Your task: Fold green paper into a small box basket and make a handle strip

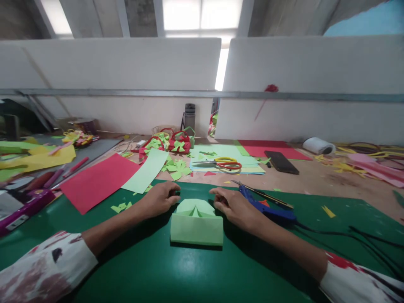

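A folded light green paper piece (196, 229) stands on the green cutting mat (186, 273) in front of me. It looks like a small box or bag with a flat front and pleats folded inward behind it. My left hand (161, 197) hovers at its left rear corner, fingers loosely bent and apart, holding nothing. On the other side, my right hand (235, 205) is beside the right rear corner, index finger stretched out and the others curled, also with nothing visible in it. Neither hand appears to touch the paper.
Close to my right forearm lie a blue glue gun (268, 211) with a black cord and a pointed tool (268, 197). Scissors (221, 163) rest on stacked paper. Red paper (101, 181), a pale green strip (147, 170), a phone (280, 162) and a bottle (190, 118) are further back.
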### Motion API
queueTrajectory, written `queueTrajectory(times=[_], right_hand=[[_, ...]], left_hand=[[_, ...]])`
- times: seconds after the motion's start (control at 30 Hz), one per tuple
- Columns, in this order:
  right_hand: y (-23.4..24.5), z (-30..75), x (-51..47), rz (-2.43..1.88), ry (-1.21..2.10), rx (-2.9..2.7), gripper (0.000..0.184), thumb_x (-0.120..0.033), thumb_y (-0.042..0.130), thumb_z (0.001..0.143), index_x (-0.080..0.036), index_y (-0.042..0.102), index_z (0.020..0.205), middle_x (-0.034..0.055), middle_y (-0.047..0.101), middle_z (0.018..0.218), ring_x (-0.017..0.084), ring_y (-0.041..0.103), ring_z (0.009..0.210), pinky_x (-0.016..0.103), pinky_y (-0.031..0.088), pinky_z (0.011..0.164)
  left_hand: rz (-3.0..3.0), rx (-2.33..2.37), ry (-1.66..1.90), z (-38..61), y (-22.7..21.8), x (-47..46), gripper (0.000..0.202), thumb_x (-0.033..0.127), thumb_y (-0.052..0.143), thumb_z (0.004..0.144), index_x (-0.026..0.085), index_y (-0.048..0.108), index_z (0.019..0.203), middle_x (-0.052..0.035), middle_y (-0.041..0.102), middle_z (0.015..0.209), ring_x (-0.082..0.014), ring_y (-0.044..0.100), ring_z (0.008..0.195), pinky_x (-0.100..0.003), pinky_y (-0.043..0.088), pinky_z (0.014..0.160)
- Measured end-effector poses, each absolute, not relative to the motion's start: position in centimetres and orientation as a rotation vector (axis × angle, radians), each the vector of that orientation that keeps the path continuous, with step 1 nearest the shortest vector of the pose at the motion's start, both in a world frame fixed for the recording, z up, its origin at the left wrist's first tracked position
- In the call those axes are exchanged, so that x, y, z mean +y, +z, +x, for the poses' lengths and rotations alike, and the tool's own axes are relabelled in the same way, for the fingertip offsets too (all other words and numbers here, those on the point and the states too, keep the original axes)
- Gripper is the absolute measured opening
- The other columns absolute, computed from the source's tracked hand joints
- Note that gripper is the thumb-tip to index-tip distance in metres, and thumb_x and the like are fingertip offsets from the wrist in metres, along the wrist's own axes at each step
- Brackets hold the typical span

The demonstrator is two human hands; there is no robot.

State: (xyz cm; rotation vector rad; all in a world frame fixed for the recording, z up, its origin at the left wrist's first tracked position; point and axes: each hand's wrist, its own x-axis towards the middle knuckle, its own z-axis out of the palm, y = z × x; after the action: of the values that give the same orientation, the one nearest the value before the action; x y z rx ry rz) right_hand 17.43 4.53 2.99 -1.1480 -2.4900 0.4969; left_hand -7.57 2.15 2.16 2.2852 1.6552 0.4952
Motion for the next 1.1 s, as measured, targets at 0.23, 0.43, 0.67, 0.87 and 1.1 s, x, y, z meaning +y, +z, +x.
queueTrajectory(times=[0.23, 0.43, 0.67, 0.87, 1.1], right_hand=[[2.3, 16.8, 4.4, -1.086, 0.641, -2.473, 0.022, -0.015, 0.051, 0.081, -0.014, 0.061, 0.101, 0.0017, 0.063, 0.074, 0.014, 0.055, 0.066, 0.024, 0.040, 0.060], [1.3, 16.9, 3.9, -1.038, 0.711, -2.436, 0.019, -0.019, 0.049, 0.085, -0.016, 0.060, 0.100, 0.0036, 0.064, 0.082, 0.015, 0.056, 0.073, 0.027, 0.041, 0.067], [0.4, 17.1, 3.7, -0.850, 0.613, -2.439, 0.021, -0.020, 0.044, 0.090, -0.014, 0.060, 0.102, 0.0081, 0.064, 0.088, 0.018, 0.057, 0.080, 0.029, 0.043, 0.072], [0.5, 17.4, 3.5, -0.850, 0.698, -2.377, 0.022, -0.021, 0.044, 0.090, -0.015, 0.059, 0.105, 0.0087, 0.065, 0.094, 0.018, 0.058, 0.086, 0.030, 0.043, 0.077], [2.1, 17.2, 3.7, -1.050, 1.275, -1.994, 0.038, -0.041, 0.048, 0.087, -0.016, 0.053, 0.115, 0.0037, 0.062, 0.082, 0.015, 0.056, 0.069, 0.027, 0.042, 0.060]], left_hand=[[2.137, 1.606, 0.401, -7.2, 2.6, 2.4, 0.018, 0.021, 0.048, 0.076, 0.014, 0.063, 0.083, -0.0026, 0.063, 0.072, -0.0153, 0.055, 0.063, -0.023, 0.035, 0.054], [2.077, 1.554, 0.349, -6.8, 3.4, 2.5, 0.020, 0.023, 0.052, 0.072, 0.014, 0.062, 0.086, -0.0004, 0.056, 0.069, -0.0142, 0.051, 0.061, -0.022, 0.032, 0.053], [2.023, 1.450, 0.247, -5.4, 3.8, 3.4, 0.010, 0.017, 0.052, 0.064, 0.015, 0.060, 0.072, 0.0017, 0.054, 0.063, -0.0121, 0.047, 0.057, -0.022, 0.029, 0.049], [1.965, 1.356, 0.247, -5.4, 4.2, 3.7, 0.003, 0.018, 0.052, 0.067, 0.015, 0.054, 0.066, 0.0042, 0.047, 0.057, -0.0108, 0.041, 0.053, -0.021, 0.028, 0.048], [1.917, 1.265, 0.531, -5.3, 5.9, 2.9, 0.004, 0.018, 0.050, 0.076, 0.017, 0.048, 0.072, 0.0051, 0.046, 0.061, -0.0099, 0.039, 0.056, -0.021, 0.028, 0.050]])
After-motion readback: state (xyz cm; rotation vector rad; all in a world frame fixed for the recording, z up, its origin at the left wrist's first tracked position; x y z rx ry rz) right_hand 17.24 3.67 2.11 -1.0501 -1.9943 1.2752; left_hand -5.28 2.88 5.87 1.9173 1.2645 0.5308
